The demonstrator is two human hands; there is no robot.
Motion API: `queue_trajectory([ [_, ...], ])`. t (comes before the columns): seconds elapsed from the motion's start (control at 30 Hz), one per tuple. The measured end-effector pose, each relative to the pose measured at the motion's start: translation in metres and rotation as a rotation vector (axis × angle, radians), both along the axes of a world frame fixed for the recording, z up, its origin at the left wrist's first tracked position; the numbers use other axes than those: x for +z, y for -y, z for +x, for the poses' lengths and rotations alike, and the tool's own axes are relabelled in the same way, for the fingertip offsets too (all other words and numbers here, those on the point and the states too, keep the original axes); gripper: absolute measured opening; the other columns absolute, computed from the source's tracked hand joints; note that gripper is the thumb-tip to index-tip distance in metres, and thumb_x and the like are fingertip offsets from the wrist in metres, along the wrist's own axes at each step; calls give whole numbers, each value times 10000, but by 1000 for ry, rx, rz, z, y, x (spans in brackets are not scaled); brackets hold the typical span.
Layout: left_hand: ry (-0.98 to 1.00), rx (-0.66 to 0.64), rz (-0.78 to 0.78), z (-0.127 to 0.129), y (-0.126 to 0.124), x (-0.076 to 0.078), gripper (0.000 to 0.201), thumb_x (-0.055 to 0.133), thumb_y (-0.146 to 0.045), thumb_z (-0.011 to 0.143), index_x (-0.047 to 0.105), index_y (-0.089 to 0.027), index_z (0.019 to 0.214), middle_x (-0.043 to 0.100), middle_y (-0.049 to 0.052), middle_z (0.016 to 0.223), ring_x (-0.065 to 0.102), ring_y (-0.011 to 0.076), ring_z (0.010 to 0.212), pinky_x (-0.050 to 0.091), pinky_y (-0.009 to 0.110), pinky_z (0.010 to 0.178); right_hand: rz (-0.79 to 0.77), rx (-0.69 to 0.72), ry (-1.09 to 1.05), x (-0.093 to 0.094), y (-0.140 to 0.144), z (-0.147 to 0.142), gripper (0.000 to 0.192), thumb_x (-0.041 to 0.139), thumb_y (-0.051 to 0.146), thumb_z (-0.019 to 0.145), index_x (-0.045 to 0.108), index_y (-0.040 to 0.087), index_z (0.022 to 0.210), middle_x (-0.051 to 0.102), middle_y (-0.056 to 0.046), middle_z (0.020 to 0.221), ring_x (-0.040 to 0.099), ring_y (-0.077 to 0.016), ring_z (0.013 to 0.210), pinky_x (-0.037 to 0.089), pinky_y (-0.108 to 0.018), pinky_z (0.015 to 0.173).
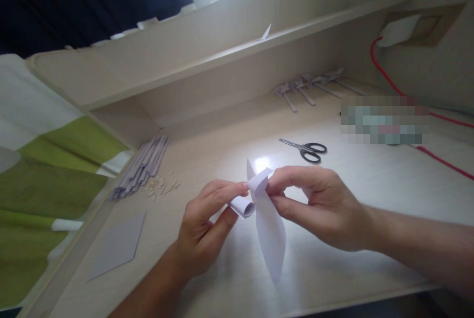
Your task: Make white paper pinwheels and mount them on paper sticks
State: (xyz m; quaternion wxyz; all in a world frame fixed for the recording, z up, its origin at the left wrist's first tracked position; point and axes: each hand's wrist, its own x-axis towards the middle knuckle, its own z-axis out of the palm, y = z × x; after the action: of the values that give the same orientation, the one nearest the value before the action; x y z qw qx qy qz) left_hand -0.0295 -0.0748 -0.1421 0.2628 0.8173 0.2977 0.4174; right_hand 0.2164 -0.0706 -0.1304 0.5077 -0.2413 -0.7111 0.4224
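Observation:
My left hand (205,226) and my right hand (318,207) meet over the middle of the pale desk (370,179). Together they pinch a white strip of paper (269,229). Its top is folded and partly rolled between my fingertips, and its long tail hangs down toward me. The left fingers hold the curled roll at the strip's left side. My right thumb and forefinger grip the folded top edge.
Black-handled scissors (306,149) lie beyond my hands. A bundle of rolled paper sticks (142,166) and small scraps (163,187) sit at the left, and a flat paper piece (118,245) nearer. Folded paper pieces (311,86) line the back. A red cable (429,152) crosses the right.

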Motion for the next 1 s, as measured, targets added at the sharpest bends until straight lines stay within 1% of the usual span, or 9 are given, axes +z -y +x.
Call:
queue_trajectory([
  [0.1, -51, 6, 29, -1, -3, 1, 476, 612, -58, 958, 679, -295, 1365, 722, 47, 1203, 651, 196, 1109, 492, 333, 991, 18, 10, 16, 1, -1, -1, 50, 695, 141, 944, 745, 135, 952, 722, -31, 802, 640, -128, 711, 540, -251, 678],
  [0.3, -147, 4, 91, -3, -6, 2, 472, 583, -69, 969, 651, -259, 1395, 692, 79, 1235, 621, 226, 1143, 494, 373, 972, 38, -11, 29, 1, -2, -3, 54, 694, 135, 937, 747, 125, 940, 711, -22, 773, 627, -117, 683, 532, -247, 660],
  [0.43, -188, 101, 152, -3, -5, 2, 484, 606, -80, 962, 650, -274, 1403, 609, 86, 1221, 578, 223, 1121, 481, 372, 938, 29, -30, 28, 1, -1, -3, 38, 709, 156, 936, 741, 138, 943, 721, -25, 780, 636, -122, 685, 533, -256, 661],
  [0.6, -103, 170, 197, -1, -3, 6, 450, 648, -92, 949, 691, -291, 1350, 548, 52, 1079, 534, 191, 1021, 457, 337, 883, -7, -79, -10, 1, 0, -2, 76, 742, 183, 917, 691, 161, 968, 707, -26, 819, 642, -138, 733, 534, -272, 688],
  [0.73, -18, 177, 195, -3, -1, 5, 373, 660, -120, 951, 736, -301, 1268, 600, 51, 1107, 574, 195, 1039, 480, 327, 882, -80, -85, -12, -1, -3, -3, 86, 728, 240, 938, 677, 173, 952, 678, -5, 783, 623, -128, 697, 512, -261, 645],
  [0.8, 37, 233, 156, -5, 2, 0, 342, 693, -139, 936, 760, -312, 1223, 652, 47, 1114, 615, 202, 1029, 508, 329, 873, -123, -78, 31, -4, -7, -4, 97, 698, 267, 960, 686, 170, 956, 671, -1, 761, 611, -124, 674, 490, -256, 618],
  [0.9, 199, 360, -12, -6, 6, -7, 320, 729, -180, 928, 766, -313, 1216, 730, 45, 1183, 667, 229, 1091, 544, 346, 921, -129, -88, 188, -12, -14, -5, 149, 688, 289, 960, 726, 161, 1026, 638, 11, 715, 571, -121, 643, 449, -260, 606],
  [0.93, 256, 361, -76, -5, 6, -8, 299, 731, -200, 933, 770, -309, 1208, 743, 45, 1207, 673, 236, 1125, 548, 352, 948, -102, -97, 248, -15, -16, -5, 179, 702, 298, 948, 742, 160, 1056, 614, 20, 697, 547, -119, 631, 434, -262, 606],
  [1.0, 348, 303, -181, -3, 6, -8, 234, 725, -253, 946, 790, -290, 1168, 762, 55, 1218, 677, 245, 1166, 550, 355, 980, -49, -98, 354, -21, -20, -5, 228, 737, 325, 920, 769, 163, 1077, 573, 30, 685, 503, -114, 619, 401, -264, 603],
])
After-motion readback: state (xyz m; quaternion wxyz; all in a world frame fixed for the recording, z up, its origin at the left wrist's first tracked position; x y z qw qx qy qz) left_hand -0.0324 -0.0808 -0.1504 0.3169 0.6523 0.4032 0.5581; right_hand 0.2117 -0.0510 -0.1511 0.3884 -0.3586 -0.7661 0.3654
